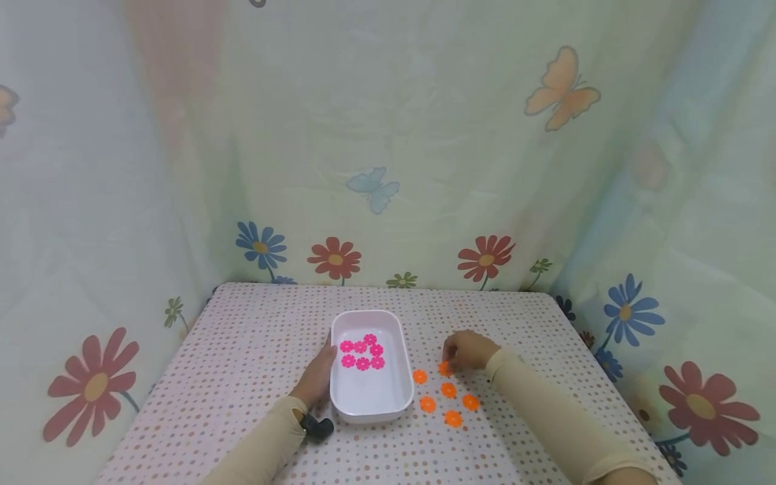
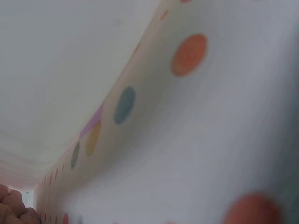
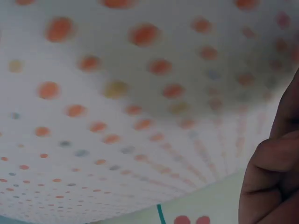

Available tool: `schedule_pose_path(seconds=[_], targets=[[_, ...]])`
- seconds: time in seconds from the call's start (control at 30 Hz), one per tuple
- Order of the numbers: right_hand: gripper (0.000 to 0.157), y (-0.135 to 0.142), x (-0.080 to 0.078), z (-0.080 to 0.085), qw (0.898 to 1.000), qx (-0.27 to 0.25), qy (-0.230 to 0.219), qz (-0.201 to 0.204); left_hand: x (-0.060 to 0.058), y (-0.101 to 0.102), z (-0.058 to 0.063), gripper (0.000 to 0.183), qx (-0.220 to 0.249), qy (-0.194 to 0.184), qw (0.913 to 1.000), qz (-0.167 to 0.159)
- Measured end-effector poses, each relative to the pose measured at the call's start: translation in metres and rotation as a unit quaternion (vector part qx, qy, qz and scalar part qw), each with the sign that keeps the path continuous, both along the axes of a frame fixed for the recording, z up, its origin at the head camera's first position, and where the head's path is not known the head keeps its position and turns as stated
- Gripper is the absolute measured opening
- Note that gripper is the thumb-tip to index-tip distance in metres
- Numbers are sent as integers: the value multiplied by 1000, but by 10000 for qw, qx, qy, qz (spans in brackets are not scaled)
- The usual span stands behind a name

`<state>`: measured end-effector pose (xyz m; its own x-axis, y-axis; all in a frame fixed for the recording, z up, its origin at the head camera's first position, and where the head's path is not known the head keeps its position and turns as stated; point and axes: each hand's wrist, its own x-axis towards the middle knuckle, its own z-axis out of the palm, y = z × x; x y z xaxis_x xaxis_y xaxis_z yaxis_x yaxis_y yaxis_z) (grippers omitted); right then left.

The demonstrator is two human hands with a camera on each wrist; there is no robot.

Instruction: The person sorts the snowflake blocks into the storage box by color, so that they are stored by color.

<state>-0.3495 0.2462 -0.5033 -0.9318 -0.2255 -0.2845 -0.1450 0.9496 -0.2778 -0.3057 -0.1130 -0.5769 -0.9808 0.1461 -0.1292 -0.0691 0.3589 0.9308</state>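
Note:
A white rectangular tray [image 1: 397, 397] stands on the table, with several pink flower cutouts [image 1: 362, 364] lying inside toward its far left. My left hand [image 1: 317, 377] grips the tray's left side; part of the fingers is hidden behind the wall. To the right of the tray, my right hand [image 1: 469, 349] reaches down with curled fingers at an orange flower cutout [image 1: 445, 368], pinching it at the table surface. The fingertips are partly hidden. Several more orange flowers [image 1: 448, 390] lie loose between the tray and the right forearm. Curled right fingers [image 3: 268, 172] show in the right wrist view.
A dotted cloth covers the table [image 1: 267, 350]. Curtains [image 1: 400, 121] printed with flowers and butterflies surround it at the back and both sides. A dark wrist camera [image 1: 318, 427] on the left wrist sits near the tray's front left corner.

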Motion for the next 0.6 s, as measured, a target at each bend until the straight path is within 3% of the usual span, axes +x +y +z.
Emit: schedule_pose_path(seconds=[0.13, 0.23, 0.3, 0.43, 0.6], targets=[[10, -26, -6, 40, 9974, -688, 211, -23, 3, 0, 5, 62, 18, 87, 9999, -56], [6, -68, -5, 71, 9934, -1069, 333, 247, 5, 0, 7, 61, -5, 133, 9999, -58], [7, -102, -3, 81, 9921, -1089, 251, 563, 6, 0, 9, 61, -1, 160, 9999, -63], [11, -162, 3, 76, 9898, -730, -14, 1223, 5, -1, 9, 62, 25, 161, 9999, -44], [18, -202, -1, 46, 9874, -117, 39, 1579, 4, 0, 7, 64, -34, 332, 9994, -29]])
